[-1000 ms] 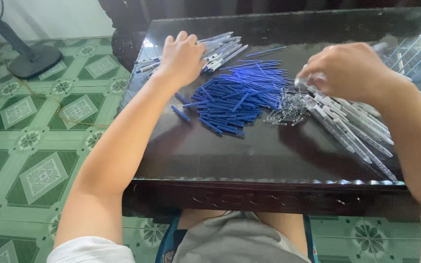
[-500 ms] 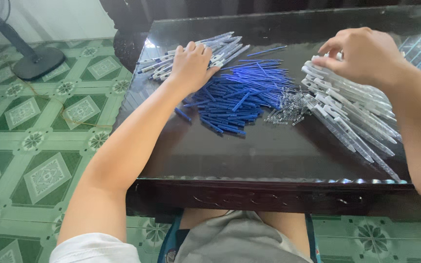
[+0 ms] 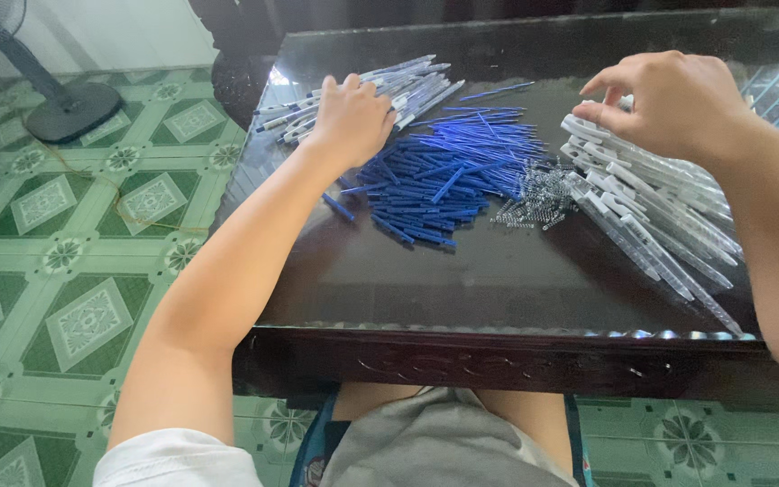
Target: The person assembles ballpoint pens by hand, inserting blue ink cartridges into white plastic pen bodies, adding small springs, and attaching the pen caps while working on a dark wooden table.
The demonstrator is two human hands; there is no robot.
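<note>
Two hands over pen parts, left hand point(image 3: 351, 117) grip hidden, right hand point(image 3: 669, 99) pinching, contents unclear

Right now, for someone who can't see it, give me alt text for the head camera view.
A seated person's left hand rests on a pile of assembled pens while the right hand hovers over clear pen barrels on a dark glass-topped table. Between them lie blue refills and small metal springs.

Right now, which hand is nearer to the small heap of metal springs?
Right. The right hand hovers just above and to the right of the springs, over the clear pen barrels. The left hand rests farther off, beyond the blue refills.
</note>
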